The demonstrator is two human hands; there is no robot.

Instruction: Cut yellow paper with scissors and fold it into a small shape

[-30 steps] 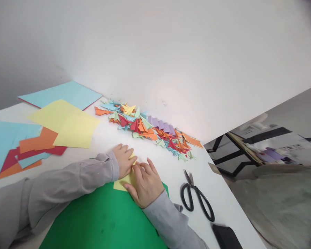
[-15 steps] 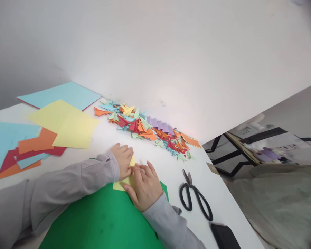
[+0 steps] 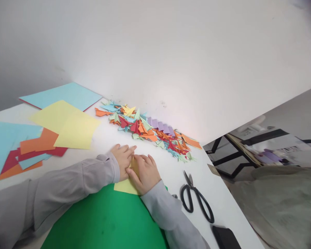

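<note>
A small piece of yellow paper [image 3: 126,187] lies partly on a green sheet [image 3: 106,221], with both of my hands on its upper part. My left hand [image 3: 123,160] presses flat on its left side, fingers spread. From the right, my right hand [image 3: 145,173] bends over the paper, thumb and forefinger pressed on it near the left fingertips. The paper's upper part is mostly hidden under the hands.
Folded paper shapes in many colours [image 3: 145,129] form a long heap by the wall. Black scissors [image 3: 194,193] lie open at right, above a black object [image 3: 226,238]. Yellow sheets [image 3: 67,121], blue sheets [image 3: 59,95] and orange strips [image 3: 40,141] lie at left.
My right hand has moved up and slightly left along the yellow paper, closer to my left fingertips. More of the paper's lower part shows.
</note>
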